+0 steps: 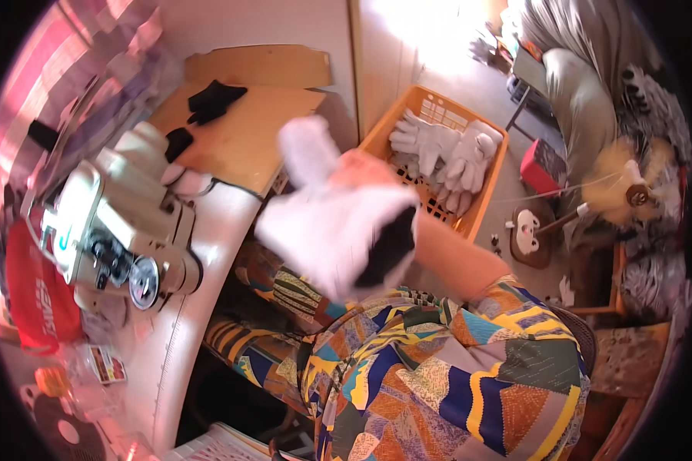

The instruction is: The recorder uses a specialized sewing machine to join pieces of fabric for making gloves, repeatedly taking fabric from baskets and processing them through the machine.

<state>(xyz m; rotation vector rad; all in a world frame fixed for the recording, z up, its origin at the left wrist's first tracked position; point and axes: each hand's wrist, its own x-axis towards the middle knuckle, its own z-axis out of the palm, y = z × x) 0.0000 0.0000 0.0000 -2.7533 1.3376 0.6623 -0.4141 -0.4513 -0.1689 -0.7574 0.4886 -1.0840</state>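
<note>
Partly hidden, the right hand [367, 170] holds a blurred white cloth [323, 234].

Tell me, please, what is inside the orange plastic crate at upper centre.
Inside the orange plastic crate lie white fabric gloves, with orange lattice showing beside them. Anything beneath the gloves is covered, and the right forearm hides one corner.

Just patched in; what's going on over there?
The person's right hand handles what looks like a white glove, blurred, its dark opening showing; the left hand can't be made out. A sewing machine stands on the table to the left. More white gloves lie in an orange crate to the right.
</note>
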